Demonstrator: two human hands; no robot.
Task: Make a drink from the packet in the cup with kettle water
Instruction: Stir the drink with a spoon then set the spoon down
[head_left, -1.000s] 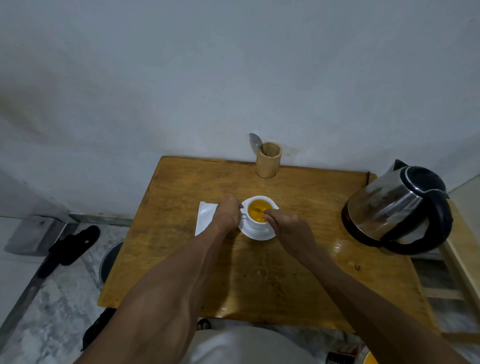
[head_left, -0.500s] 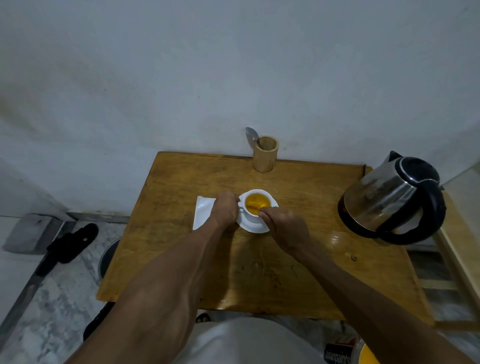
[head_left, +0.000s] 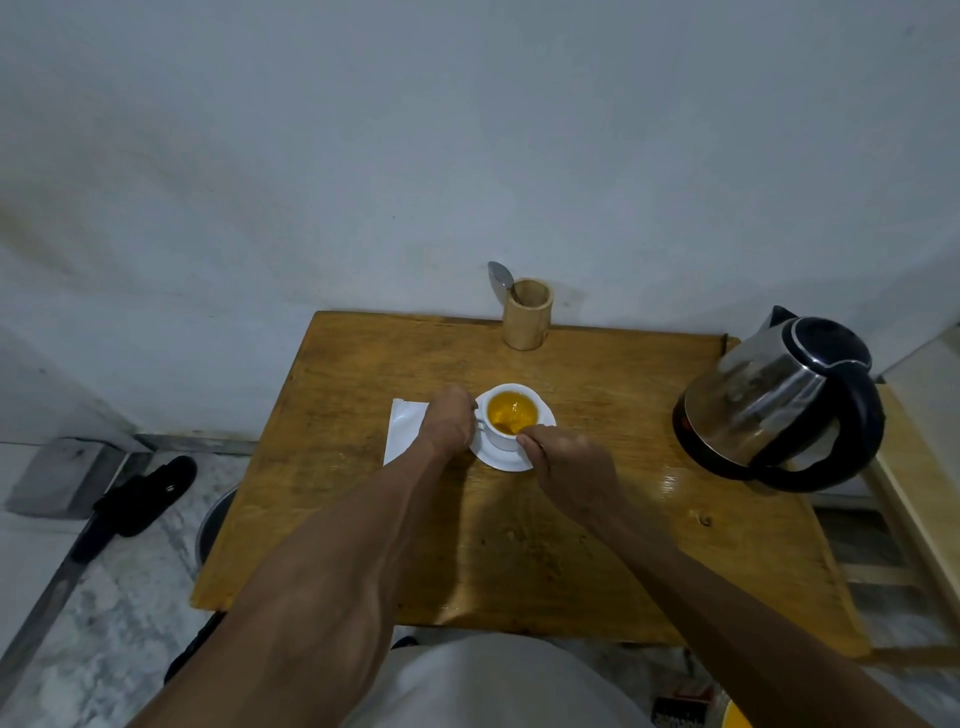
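Note:
A white cup (head_left: 497, 442) of orange drink (head_left: 511, 411) stands on a white saucer (head_left: 500, 461) mid-table. My left hand (head_left: 448, 426) is closed on the cup's handle at its left side. My right hand (head_left: 569, 467) hovers at the cup's near rim, fingers pinched on a spoon whose tip dips into the drink; most of the spoon is hidden. The white packet (head_left: 404, 428) lies flat just left of my left hand. The steel kettle (head_left: 769, 405) with its black handle sits at the table's right edge.
A bamboo holder (head_left: 525, 317) with another spoon (head_left: 500, 275) stands at the back edge of the wooden table (head_left: 519, 545), against the wall. A wooden frame (head_left: 914, 493) adjoins on the right. A black sandal (head_left: 140, 493) lies on the floor to the left.
My right hand's pinched fingers have shifted from over the drink to the cup's near rim. My left hand stays on the handle. The view has tilted slightly.

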